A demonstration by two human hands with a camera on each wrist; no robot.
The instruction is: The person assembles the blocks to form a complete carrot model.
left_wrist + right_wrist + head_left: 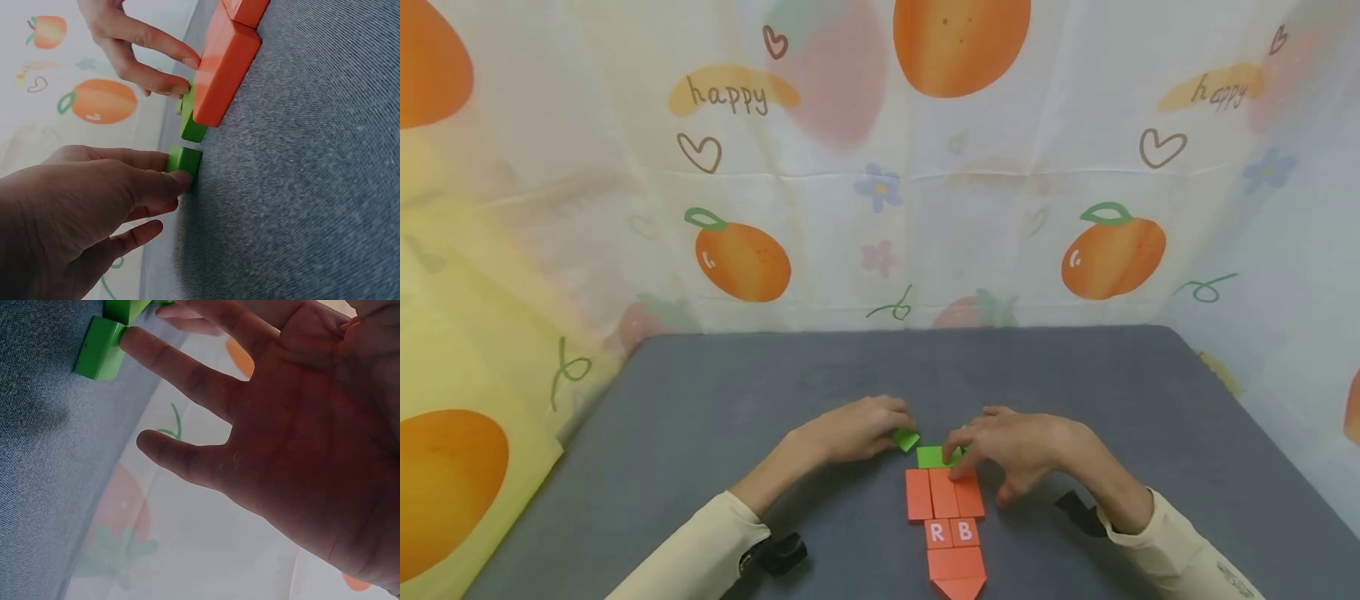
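Observation:
My left hand pinches a small green block between thumb and fingers, just left of the row's far end. Beside it, a longer green block lies across the end of three upright-laid orange-red blocks. My right hand reaches over from the right with its fingers spread. In the left wrist view its fingertips rest at the green and orange-red blocks. Another green block touches one fingertip in the right wrist view; the hand mostly hides it in the head view.
Nearer me, two orange-red squares marked R and B, an orange-red rectangle and a triangular block continue the shape. A grey cloth-like tabletop lies beneath. A fruit-printed curtain hangs behind. Black devices sit at the wrists.

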